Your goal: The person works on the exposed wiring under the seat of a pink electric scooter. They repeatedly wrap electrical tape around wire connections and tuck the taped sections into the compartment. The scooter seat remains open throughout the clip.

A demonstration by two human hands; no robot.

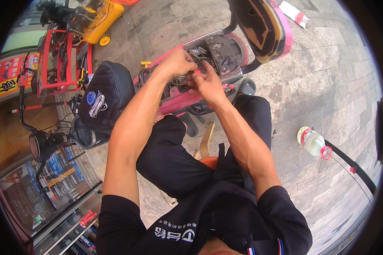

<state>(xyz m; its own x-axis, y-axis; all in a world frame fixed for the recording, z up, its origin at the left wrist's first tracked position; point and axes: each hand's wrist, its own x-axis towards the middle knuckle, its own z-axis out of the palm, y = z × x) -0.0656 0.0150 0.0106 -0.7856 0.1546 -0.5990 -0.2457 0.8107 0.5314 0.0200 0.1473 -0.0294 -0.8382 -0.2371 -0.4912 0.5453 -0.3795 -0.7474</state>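
A pink electric scooter [178, 102] stands before me, its body opened up and tangled wires [200, 55] showing inside. Over this opening, my left hand [178, 64] is closed in a pinch; what its fingertips hold is too small to make out. Close beside it, my right hand [208, 85] has its thumb and fingers on a small red piece [197, 72] among the wires. Left of my forearm is a black quilted scooter seat [110, 93], with a blue tape roll [91, 98] and a bundle in clear wrap [98, 105] resting on it.
At the back left are a yellow air compressor [101, 23] and a red tool cart [64, 63]. Handlebars with a round lamp [36, 146] stand at the left. A bottle of pale liquid [312, 142] is on the paving to the right. A pink-edged backrest [264, 27] rises behind the opening.
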